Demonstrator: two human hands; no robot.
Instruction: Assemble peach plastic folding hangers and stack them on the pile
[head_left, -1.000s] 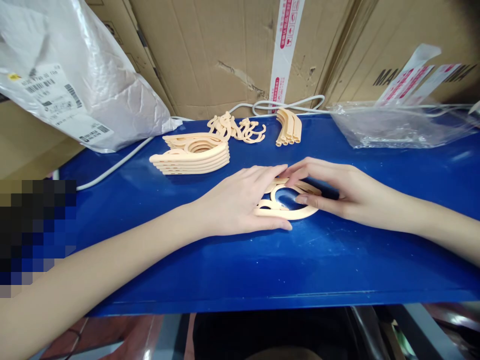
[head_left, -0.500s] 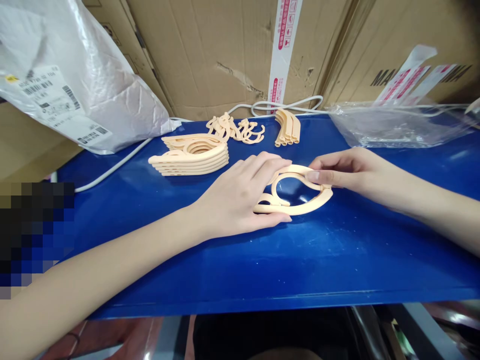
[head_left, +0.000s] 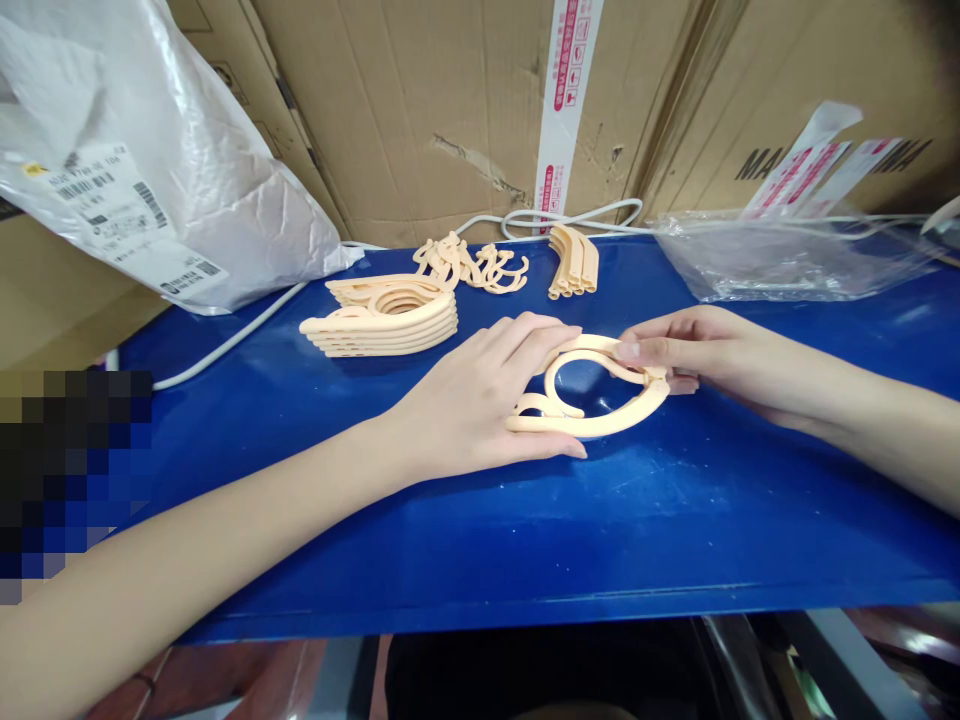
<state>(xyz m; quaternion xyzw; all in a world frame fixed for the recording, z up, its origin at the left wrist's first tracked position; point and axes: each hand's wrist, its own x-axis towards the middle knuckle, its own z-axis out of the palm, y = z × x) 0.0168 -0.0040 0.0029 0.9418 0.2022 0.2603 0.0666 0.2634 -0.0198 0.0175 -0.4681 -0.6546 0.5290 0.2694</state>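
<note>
A peach plastic ring-shaped piece (head_left: 600,415) lies on the blue table top (head_left: 525,540) in the middle. My left hand (head_left: 480,400) rests over its left end, fingers curled and thumb pressed along its near edge. My right hand (head_left: 697,350) pinches the piece's far right rim between thumb and fingers. Behind to the left sits a stack of several like pieces (head_left: 382,315). Further back lie small peach hooks (head_left: 472,265) and a bundle of short curved peach strips (head_left: 574,262).
A white plastic bag with labels (head_left: 150,150) leans at the back left. Cardboard boxes (head_left: 450,90) wall the back. A clear plastic bag (head_left: 787,255) lies at the back right. A white cable (head_left: 240,330) runs along the table's rear. The table's front edge is near.
My right hand moved from lying over the piece to gripping its right rim, lifting that side slightly. The piece now sits spread wider. My left hand stayed on its left end.
</note>
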